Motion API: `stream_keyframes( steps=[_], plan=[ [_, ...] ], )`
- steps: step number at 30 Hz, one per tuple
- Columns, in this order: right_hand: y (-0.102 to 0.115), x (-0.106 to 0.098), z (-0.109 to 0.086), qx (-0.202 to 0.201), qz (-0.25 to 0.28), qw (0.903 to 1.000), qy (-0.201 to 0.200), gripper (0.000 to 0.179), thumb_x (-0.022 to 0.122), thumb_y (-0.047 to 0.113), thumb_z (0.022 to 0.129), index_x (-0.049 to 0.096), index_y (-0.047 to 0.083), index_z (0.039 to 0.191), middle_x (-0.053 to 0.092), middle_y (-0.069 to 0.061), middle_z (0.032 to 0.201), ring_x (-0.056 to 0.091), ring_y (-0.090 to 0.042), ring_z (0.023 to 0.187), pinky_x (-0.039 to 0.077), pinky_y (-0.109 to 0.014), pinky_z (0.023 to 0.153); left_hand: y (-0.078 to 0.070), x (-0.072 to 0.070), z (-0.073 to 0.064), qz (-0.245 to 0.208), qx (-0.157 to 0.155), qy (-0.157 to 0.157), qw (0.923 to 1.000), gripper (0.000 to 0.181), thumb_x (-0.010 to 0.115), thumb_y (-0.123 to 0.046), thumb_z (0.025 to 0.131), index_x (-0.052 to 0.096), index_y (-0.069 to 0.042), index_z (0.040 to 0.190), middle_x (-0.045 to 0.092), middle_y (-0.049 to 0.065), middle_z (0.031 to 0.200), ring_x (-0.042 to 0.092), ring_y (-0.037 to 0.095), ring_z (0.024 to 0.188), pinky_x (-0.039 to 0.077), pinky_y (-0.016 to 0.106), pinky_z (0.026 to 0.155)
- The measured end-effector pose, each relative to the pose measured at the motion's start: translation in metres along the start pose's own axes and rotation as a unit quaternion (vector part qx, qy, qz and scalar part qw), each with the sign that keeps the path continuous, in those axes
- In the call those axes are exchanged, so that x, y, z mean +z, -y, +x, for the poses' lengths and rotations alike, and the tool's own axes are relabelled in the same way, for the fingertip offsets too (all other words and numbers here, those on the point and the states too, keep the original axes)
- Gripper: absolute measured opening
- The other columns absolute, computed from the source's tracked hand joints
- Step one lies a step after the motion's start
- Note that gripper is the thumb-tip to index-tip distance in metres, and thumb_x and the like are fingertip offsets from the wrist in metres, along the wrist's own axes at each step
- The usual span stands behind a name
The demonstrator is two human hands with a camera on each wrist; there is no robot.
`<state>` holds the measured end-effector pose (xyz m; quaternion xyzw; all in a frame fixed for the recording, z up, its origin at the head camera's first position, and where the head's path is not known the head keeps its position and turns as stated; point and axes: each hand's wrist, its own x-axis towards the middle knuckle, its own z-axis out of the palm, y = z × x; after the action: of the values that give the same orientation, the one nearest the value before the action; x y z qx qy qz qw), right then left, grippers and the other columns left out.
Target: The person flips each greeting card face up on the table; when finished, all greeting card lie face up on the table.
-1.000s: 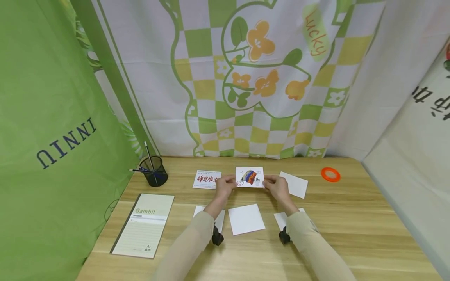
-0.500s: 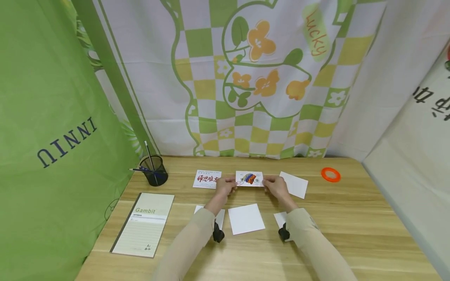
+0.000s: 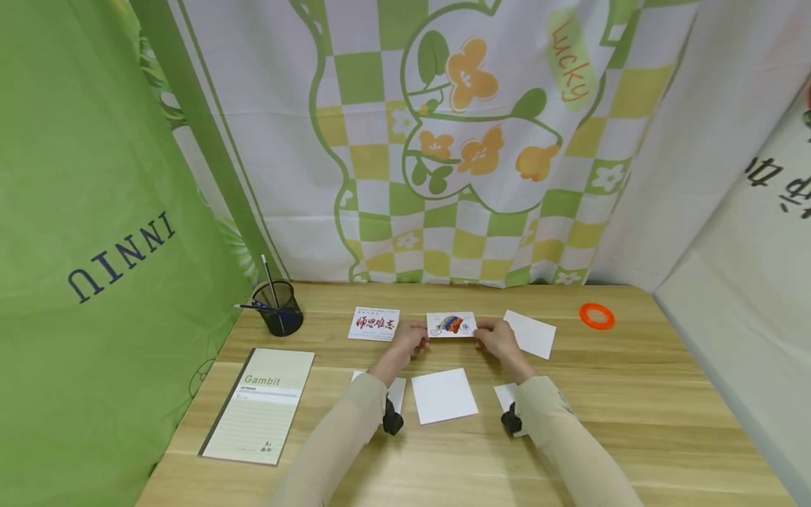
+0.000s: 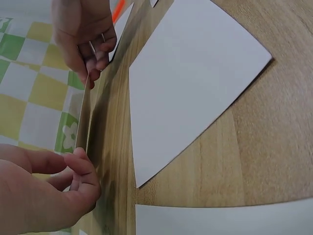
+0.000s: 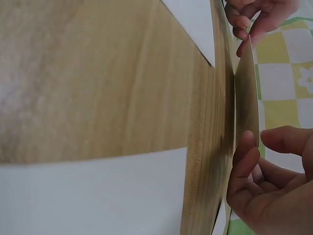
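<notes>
Both hands hold a small white greeting card [image 3: 451, 324] printed with Chinese characters and a colourful drawing. My left hand [image 3: 408, 338] pinches its left edge between thumb and fingers. At the right edge, my right hand [image 3: 499, 338] has thumb and fingers on either side of the card. Both wrist views show the card [image 4: 83, 117] nearly edge-on, low over the table. A card with red characters [image 3: 372, 324] lies left of it, and a plain white card [image 3: 531, 334] lies to the right. Nearer me is a blank white card [image 3: 445, 396].
Two more white cards, a left one [image 3: 397, 394] and a right one [image 3: 505, 396], lie partly under the forearms. A Gambit notebook [image 3: 260, 405] and a black mesh pen cup [image 3: 281, 320] are at left. An orange ring [image 3: 597, 316] lies at right. A patterned curtain [image 3: 469, 239] hangs behind.
The held greeting card's upper edge has come down, so its face looks shorter from the head. Both hands stay almost in place, still holding its sides.
</notes>
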<state>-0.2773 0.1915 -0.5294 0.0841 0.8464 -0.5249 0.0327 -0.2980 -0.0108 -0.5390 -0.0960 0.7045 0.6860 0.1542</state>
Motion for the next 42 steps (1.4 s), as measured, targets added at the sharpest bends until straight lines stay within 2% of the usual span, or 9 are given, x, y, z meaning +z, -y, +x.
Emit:
stream_keyframes(
  steps=[7, 11, 22, 31, 33, 35, 38, 41, 42],
  plan=[
    [-0.001, 0.0, 0.002, 0.014, -0.023, 0.9996, 0.006, 0.034, 0.057, 0.002, 0.087, 0.061, -0.009, 0.118, 0.065, -0.012, 0.073, 0.056, -0.01, 0.059, 0.041, -0.018, 0.049, 0.0, 0.0, 0.0, 0.02, 0.011, -0.003, 0.9997, 0.047, 0.054, 0.013, 0.082, 0.054, 0.009, 0.129, 0.065, 0.011, 0.081, 0.05, 0.006, 0.048, 0.039, 0.013, 0.042],
    [-0.001, 0.001, 0.003, 0.014, -0.03, 0.9994, 0.011, 0.036, 0.055, 0.001, 0.086, 0.06, -0.01, 0.12, 0.066, -0.014, 0.075, 0.056, -0.01, 0.058, 0.04, -0.018, 0.048, 0.001, 0.0, 0.003, 0.032, 0.008, -0.008, 0.9994, 0.049, 0.053, 0.013, 0.081, 0.054, 0.008, 0.129, 0.064, 0.009, 0.072, 0.048, 0.006, 0.045, 0.035, 0.013, 0.039],
    [0.001, 0.003, 0.001, 0.008, -0.055, 0.9981, 0.027, 0.037, 0.05, 0.002, 0.087, 0.059, -0.011, 0.12, 0.064, -0.017, 0.079, 0.059, -0.014, 0.059, 0.05, -0.023, 0.052, -0.002, 0.002, 0.003, 0.073, -0.013, -0.007, 0.9972, 0.05, 0.049, 0.007, 0.083, 0.053, 0.005, 0.132, 0.056, 0.005, 0.063, 0.046, 0.008, 0.046, 0.033, 0.015, 0.038],
    [0.001, 0.005, 0.001, -0.008, -0.116, 0.9927, 0.031, 0.039, 0.051, 0.007, 0.087, 0.059, -0.009, 0.121, 0.066, -0.012, 0.077, 0.062, -0.015, 0.06, 0.053, -0.026, 0.058, 0.003, 0.002, 0.005, 0.142, 0.017, -0.011, 0.9896, 0.045, 0.053, 0.003, 0.083, 0.055, 0.007, 0.128, 0.057, 0.008, 0.06, 0.046, 0.011, 0.043, 0.032, 0.018, 0.036],
    [0.001, 0.005, 0.001, -0.009, -0.136, 0.9903, 0.029, 0.039, 0.052, 0.009, 0.088, 0.06, -0.007, 0.122, 0.068, -0.012, 0.081, 0.063, -0.017, 0.065, 0.053, -0.03, 0.065, 0.003, 0.002, 0.003, 0.17, 0.037, -0.009, 0.9847, 0.038, 0.052, 0.003, 0.083, 0.061, 0.008, 0.119, 0.056, 0.008, 0.06, 0.045, 0.011, 0.042, 0.032, 0.018, 0.036],
    [0.001, 0.004, 0.0, -0.016, -0.159, 0.9868, 0.029, 0.039, 0.052, 0.011, 0.088, 0.06, -0.006, 0.123, 0.069, -0.014, 0.088, 0.063, -0.021, 0.072, 0.053, -0.037, 0.074, 0.002, 0.002, 0.0, 0.217, 0.061, -0.01, 0.9743, 0.028, 0.052, 0.002, 0.083, 0.065, 0.008, 0.107, 0.056, 0.007, 0.06, 0.044, 0.011, 0.043, 0.034, 0.019, 0.037],
    [0.001, 0.002, -0.002, -0.026, -0.181, 0.9828, 0.025, 0.038, 0.053, 0.013, 0.089, 0.061, -0.005, 0.122, 0.068, -0.019, 0.104, 0.063, -0.029, 0.088, 0.049, -0.047, 0.086, -0.002, 0.004, -0.008, 0.312, 0.108, -0.012, 0.944, 0.022, 0.052, -0.001, 0.085, 0.066, 0.006, 0.1, 0.058, 0.01, 0.065, 0.044, 0.014, 0.047, 0.04, 0.025, 0.041],
    [0.003, -0.002, -0.004, -0.033, -0.187, 0.9816, 0.016, 0.037, 0.052, 0.014, 0.09, 0.062, -0.004, 0.121, 0.065, -0.022, 0.114, 0.061, -0.036, 0.098, 0.048, -0.052, 0.089, -0.008, 0.008, -0.016, 0.387, 0.152, -0.023, 0.9093, 0.032, 0.053, -0.008, 0.088, 0.064, 0.005, 0.115, 0.068, 0.016, 0.091, 0.053, 0.018, 0.059, 0.051, 0.033, 0.055],
    [0.004, -0.004, -0.005, -0.037, -0.187, 0.9816, 0.011, 0.036, 0.052, 0.014, 0.09, 0.062, -0.004, 0.12, 0.064, -0.023, 0.116, 0.061, -0.038, 0.1, 0.048, -0.052, 0.089, -0.009, 0.01, -0.018, 0.397, 0.161, -0.022, 0.9034, 0.036, 0.053, -0.009, 0.089, 0.061, 0.004, 0.121, 0.068, 0.017, 0.102, 0.054, 0.019, 0.061, 0.052, 0.036, 0.057]
  ],
)
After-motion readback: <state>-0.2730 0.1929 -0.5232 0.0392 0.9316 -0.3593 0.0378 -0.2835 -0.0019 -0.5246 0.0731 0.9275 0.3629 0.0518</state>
